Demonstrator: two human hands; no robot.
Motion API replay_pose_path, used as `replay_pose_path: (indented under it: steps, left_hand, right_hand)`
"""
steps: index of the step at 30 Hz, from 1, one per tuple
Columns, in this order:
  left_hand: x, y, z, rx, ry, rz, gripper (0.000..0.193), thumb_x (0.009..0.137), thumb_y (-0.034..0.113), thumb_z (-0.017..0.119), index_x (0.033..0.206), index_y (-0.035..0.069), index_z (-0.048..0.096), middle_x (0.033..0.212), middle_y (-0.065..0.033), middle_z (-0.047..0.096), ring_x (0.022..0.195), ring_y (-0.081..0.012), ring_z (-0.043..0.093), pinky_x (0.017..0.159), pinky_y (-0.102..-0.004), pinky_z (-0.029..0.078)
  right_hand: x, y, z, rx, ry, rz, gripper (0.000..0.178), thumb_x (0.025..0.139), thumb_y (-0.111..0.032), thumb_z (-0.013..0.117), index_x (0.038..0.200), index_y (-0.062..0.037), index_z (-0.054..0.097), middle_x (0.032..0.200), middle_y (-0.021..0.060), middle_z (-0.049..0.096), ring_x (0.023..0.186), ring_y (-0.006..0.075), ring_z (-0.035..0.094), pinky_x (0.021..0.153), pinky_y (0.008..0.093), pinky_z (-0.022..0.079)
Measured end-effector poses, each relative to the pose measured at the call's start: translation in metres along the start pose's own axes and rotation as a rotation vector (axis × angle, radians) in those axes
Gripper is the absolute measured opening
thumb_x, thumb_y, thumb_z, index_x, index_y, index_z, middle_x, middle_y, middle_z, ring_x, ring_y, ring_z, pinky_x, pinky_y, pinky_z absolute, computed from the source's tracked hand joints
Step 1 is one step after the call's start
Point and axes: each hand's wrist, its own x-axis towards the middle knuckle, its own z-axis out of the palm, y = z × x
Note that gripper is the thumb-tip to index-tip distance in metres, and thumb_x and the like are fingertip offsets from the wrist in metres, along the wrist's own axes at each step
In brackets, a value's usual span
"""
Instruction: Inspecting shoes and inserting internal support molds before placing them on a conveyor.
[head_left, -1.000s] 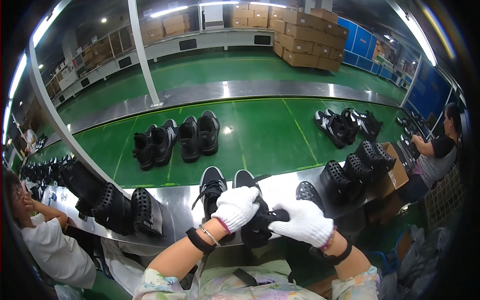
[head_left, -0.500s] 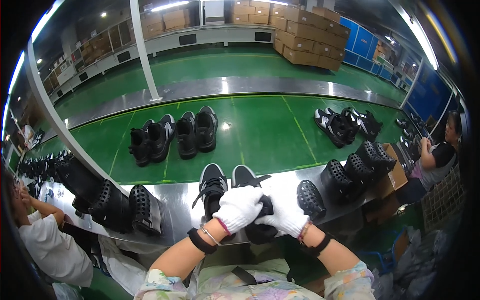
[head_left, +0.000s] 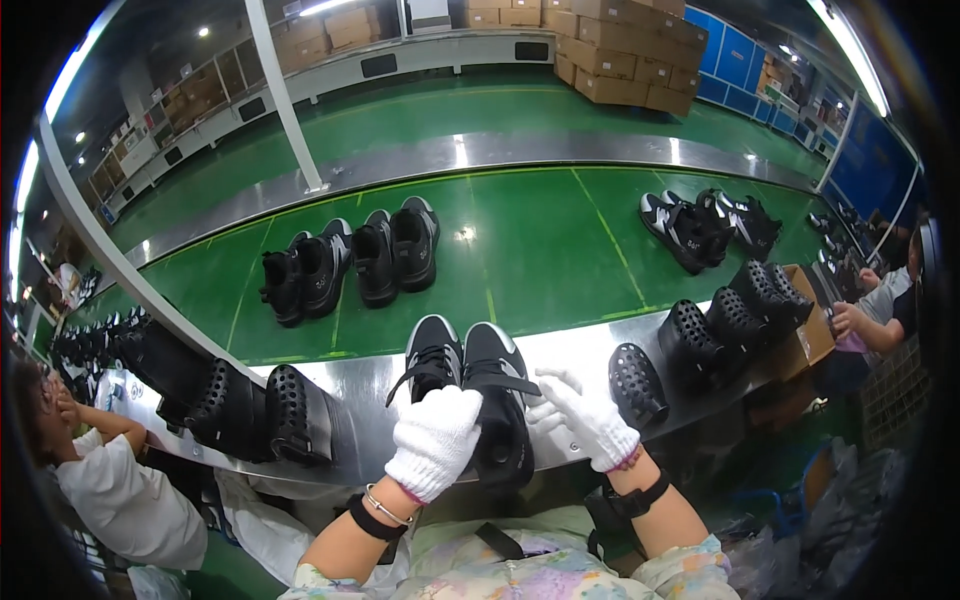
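Observation:
Two black sneakers with grey toes and light trim stand side by side on the metal ledge before me, toes pointing away: the left sneaker [head_left: 433, 350] and the right sneaker [head_left: 495, 400]. Both my hands wear white knit gloves. My left hand [head_left: 435, 440] is closed over the heel end of the left sneaker and hides it; its fingertips are out of sight. My right hand [head_left: 585, 415] is open beside the right sneaker, fingers apart, close to the loose end of its black lace [head_left: 505, 382]. A black shoe-shaped form with round holes [head_left: 637, 383] lies right of that hand.
More black perforated forms stand on the ledge at left [head_left: 290, 415] and right [head_left: 690, 340], near a cardboard box [head_left: 805, 345]. On the green belt [head_left: 530, 250] sit sneakers at left [head_left: 395, 250] and right [head_left: 690, 230]. Co-workers sit at left [head_left: 130, 500] and right [head_left: 880, 310].
My hands have parted: both were together over the opening of the right sneaker. The left has moved to the left sneaker, and the right has lifted off with its fingers spread.

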Motion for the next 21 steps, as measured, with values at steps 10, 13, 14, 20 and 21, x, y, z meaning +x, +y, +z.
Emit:
replay_pose_path:
  steps: [10, 13, 14, 20, 21]
  left_hand:
    - [-0.003, 0.001, 0.004, 0.005, 0.027, -0.104, 0.024, 0.073, 0.011, 0.073, 0.096, 0.01, 0.067, 0.084, -0.0108, 0.063, 0.079, -0.0317, 0.066, 0.067, -0.044, 0.054]
    - [-0.003, 0.002, 0.006, 0.019, 0.009, -0.115, 0.024, 0.073, 0.012, 0.073, 0.097, 0.01, 0.068, 0.084, -0.0107, 0.063, 0.079, -0.0318, 0.066, 0.067, -0.0439, 0.054]
    - [-0.003, 0.003, 0.007, 0.024, -0.003, -0.12, 0.024, 0.074, 0.012, 0.073, 0.097, 0.01, 0.068, 0.084, -0.0107, 0.063, 0.079, -0.0319, 0.066, 0.067, -0.0438, 0.054]
    - [0.0, 0.003, 0.005, -0.052, 0.06, -0.109, 0.024, 0.073, 0.014, 0.073, 0.096, 0.011, 0.066, 0.083, -0.0107, 0.063, 0.079, -0.0325, 0.066, 0.067, -0.0437, 0.054]
    - [0.0, 0.004, 0.004, -0.091, 0.047, -0.105, 0.021, 0.074, 0.015, 0.072, 0.093, 0.011, 0.065, 0.083, -0.0108, 0.062, 0.078, -0.0325, 0.065, 0.066, -0.0442, 0.054]
  right_hand:
    - [0.004, 0.01, -0.01, -0.252, 0.069, 0.036, 0.025, 0.094, -0.024, 0.073, 0.111, -0.0054, 0.069, 0.08, 0.0014, 0.069, 0.059, 0.0058, 0.062, 0.05, 0.0192, 0.046]
    - [-0.006, 0.025, -0.005, -0.267, 0.063, 0.045, 0.022, 0.097, -0.025, 0.07, 0.107, -0.0053, 0.068, 0.078, 0.0, 0.067, 0.057, 0.0054, 0.059, 0.049, 0.019, 0.046]
    - [-0.008, 0.027, -0.004, -0.307, 0.076, 0.085, 0.022, 0.097, -0.026, 0.069, 0.106, -0.0053, 0.068, 0.078, -0.0004, 0.066, 0.056, 0.0052, 0.058, 0.049, 0.0187, 0.045]
    - [-0.015, 0.018, -0.01, -0.988, 0.123, -0.116, 0.05, 0.096, -0.038, 0.066, 0.131, -0.0025, 0.061, 0.097, 0.0103, 0.072, 0.09, 0.0229, 0.07, 0.081, 0.0356, 0.055]
    - [-0.015, 0.019, -0.007, -1.143, 0.071, -0.185, 0.055, 0.094, -0.04, 0.069, 0.134, -0.0034, 0.057, 0.097, 0.0132, 0.072, 0.09, 0.0257, 0.07, 0.081, 0.0367, 0.055]
